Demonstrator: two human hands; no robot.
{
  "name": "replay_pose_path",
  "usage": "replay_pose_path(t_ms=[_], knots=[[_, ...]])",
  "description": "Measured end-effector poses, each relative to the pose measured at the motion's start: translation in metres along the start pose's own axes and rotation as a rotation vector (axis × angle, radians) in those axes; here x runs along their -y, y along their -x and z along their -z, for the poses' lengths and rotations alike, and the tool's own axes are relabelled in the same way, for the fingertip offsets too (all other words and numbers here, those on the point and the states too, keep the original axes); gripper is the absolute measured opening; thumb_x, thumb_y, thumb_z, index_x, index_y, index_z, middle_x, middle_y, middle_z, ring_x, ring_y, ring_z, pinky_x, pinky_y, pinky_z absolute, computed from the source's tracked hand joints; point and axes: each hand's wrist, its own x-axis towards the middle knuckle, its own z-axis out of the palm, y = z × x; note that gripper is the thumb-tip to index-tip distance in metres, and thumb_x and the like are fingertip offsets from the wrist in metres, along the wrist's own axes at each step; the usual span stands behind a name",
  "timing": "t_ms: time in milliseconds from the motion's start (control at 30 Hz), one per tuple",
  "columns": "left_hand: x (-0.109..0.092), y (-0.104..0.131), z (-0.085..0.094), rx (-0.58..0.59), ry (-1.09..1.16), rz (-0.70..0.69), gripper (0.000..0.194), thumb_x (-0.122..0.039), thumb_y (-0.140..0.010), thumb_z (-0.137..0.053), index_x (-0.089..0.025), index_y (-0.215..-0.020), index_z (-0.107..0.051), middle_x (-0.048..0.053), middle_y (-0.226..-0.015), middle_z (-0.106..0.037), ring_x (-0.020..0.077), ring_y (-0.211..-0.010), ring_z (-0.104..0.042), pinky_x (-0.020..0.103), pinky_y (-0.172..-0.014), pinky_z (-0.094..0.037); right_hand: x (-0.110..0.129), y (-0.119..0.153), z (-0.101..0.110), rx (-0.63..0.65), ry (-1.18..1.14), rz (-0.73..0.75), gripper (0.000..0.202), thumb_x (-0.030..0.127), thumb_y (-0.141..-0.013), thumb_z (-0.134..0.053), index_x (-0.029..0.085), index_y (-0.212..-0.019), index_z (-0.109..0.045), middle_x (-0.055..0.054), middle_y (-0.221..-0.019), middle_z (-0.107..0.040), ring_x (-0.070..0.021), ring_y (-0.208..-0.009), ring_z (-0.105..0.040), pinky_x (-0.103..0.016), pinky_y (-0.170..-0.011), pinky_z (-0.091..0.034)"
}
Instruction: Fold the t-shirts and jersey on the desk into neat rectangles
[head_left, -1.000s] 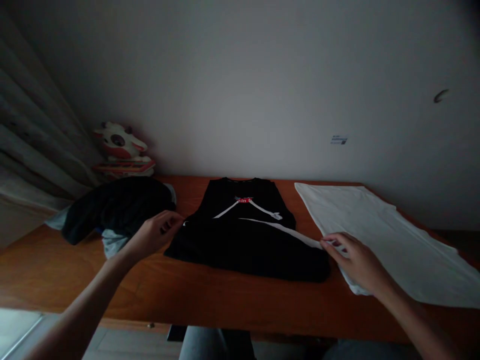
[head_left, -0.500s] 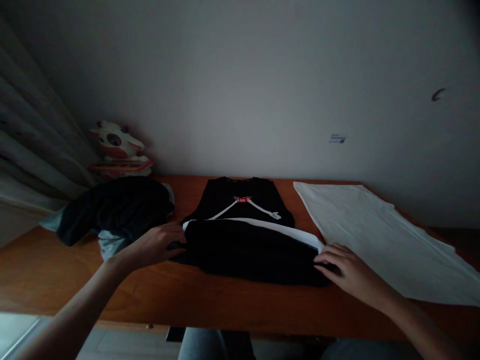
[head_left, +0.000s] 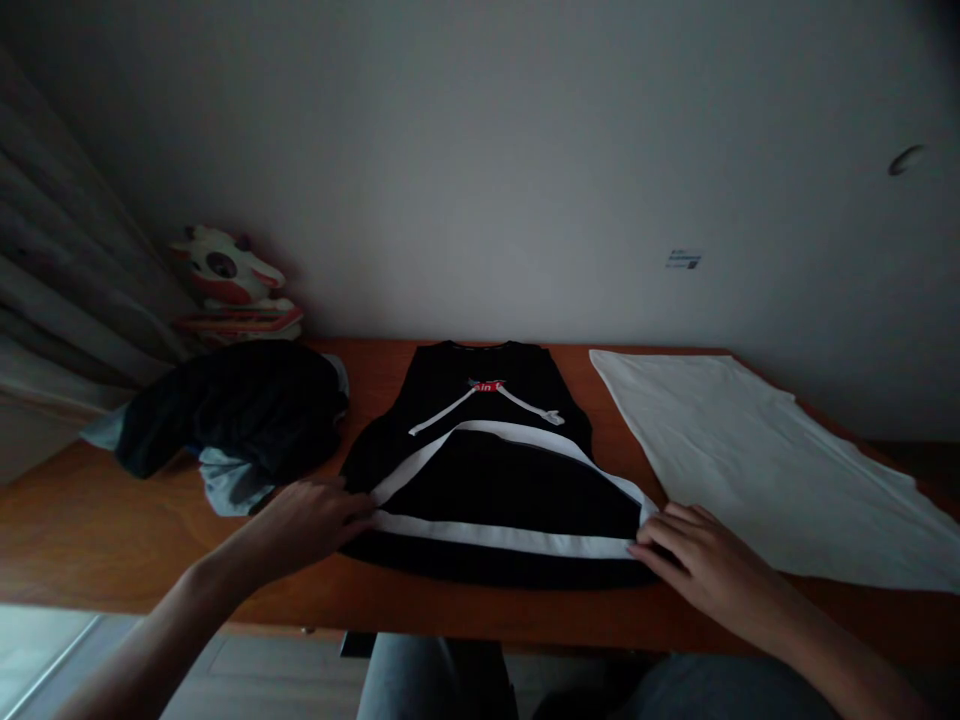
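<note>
A black sleeveless top (head_left: 480,480) lies flat on the wooden table in front of me, its neckline toward the wall. Its near part is folded up, and the white hem band forms a loop that gapes toward me. A red print with two white strips shows on its front. My left hand (head_left: 322,515) pinches the left corner of the white band. At the right corner, my right hand (head_left: 694,550) has the band between thumb and fingers.
To the left lies a crumpled black and grey garment (head_left: 232,410). A white garment (head_left: 757,460) is spread out on the right. Behind, a cow figure (head_left: 225,268) sits on some books (head_left: 240,322) near a curtain (head_left: 67,270). The wooden table (head_left: 112,540) ends just before my knees.
The hem's two layers have parted: the lower white band now shows nearer to me, where black cloth covered it. Both hands remain at the corners. The view has tilted slightly down.
</note>
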Motion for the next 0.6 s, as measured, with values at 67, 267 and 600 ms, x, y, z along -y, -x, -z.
replay_pose_path(t_ms=[67, 267, 600], knots=[[-0.009, -0.007, 0.002, 0.039, -0.051, -0.092, 0.023, -0.025, -0.099, -0.055, -0.025, -0.099, -0.078, 0.006, -0.086, -0.074, 0.0199, -0.078, -0.066, 0.028, -0.071, -0.052, -0.001, -0.002, -0.003, 0.005, 0.004, -0.028, 0.019, 0.043, -0.097, -0.061, 0.028, -0.089, -0.07, 0.0, -0.081, -0.07, -0.0205, -0.078, -0.067, -0.035, -0.073, -0.051], [-0.027, -0.016, 0.01, 0.072, -0.01, -0.253, 0.04, -0.009, -0.089, -0.058, -0.028, -0.122, -0.07, 0.005, -0.11, -0.073, 0.0211, -0.101, -0.064, 0.032, -0.091, -0.05, -0.005, -0.001, -0.003, 0.099, 0.034, -0.022, 0.013, 0.041, -0.088, -0.074, 0.029, -0.086, -0.071, 0.0, -0.087, -0.072, -0.0234, -0.085, -0.068, -0.038, -0.076, -0.052], [0.002, -0.022, 0.03, 0.113, -0.123, -0.155, 0.011, -0.014, -0.086, -0.062, -0.021, -0.085, -0.07, 0.008, -0.099, -0.069, 0.024, -0.093, -0.062, 0.036, -0.084, -0.051, -0.003, -0.006, 0.017, 0.063, -0.075, -0.013, 0.02, 0.036, -0.095, -0.062, 0.026, -0.079, -0.062, -0.003, -0.102, -0.073, -0.0215, -0.091, -0.071, -0.037, -0.081, -0.057]])
